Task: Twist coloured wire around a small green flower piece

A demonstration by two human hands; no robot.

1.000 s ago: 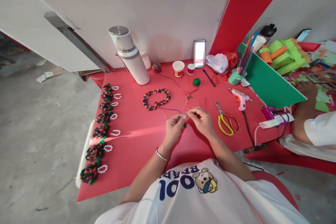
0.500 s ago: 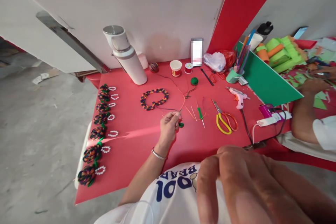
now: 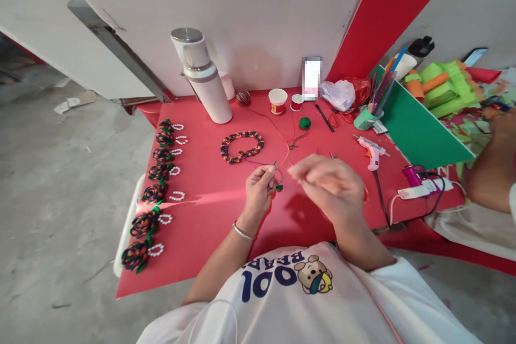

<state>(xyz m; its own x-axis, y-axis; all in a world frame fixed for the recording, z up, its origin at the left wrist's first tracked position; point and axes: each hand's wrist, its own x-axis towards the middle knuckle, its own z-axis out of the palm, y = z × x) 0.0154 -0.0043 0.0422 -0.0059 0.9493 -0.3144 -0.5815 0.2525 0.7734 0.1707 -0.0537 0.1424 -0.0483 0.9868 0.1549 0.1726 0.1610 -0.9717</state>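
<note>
My left hand (image 3: 260, 185) hovers over the middle of the red table (image 3: 201, 236), fingers pinched on thin coloured threads (image 3: 278, 172) with a small green piece (image 3: 279, 187) hanging below. My right hand (image 3: 328, 185) is just right of it, low over the table. It is smeared by motion, its fingers pointing toward the left hand, and I cannot make out whether they hold anything. Behind the hands lies a braided multicolour ring (image 3: 242, 147). The threads run back to a green yarn ball (image 3: 304, 123) and a dark yarn ball (image 3: 243, 98).
Several yarn flowers with pearl loops (image 3: 155, 191) line the table's left edge. At the back stand a white flask (image 3: 205, 83), paper cup (image 3: 278, 101) and thread spool (image 3: 297, 102). A glue gun (image 3: 373, 150), power strip (image 3: 423, 189), pen cup (image 3: 365, 118) and green board (image 3: 419, 129) sit right. A co-worker's arm (image 3: 489, 172) is far right.
My right hand left the threads, rose close to the camera, and has come back down beside my left hand, covering the scissors. The left hand kept its pinch on the threads.
</note>
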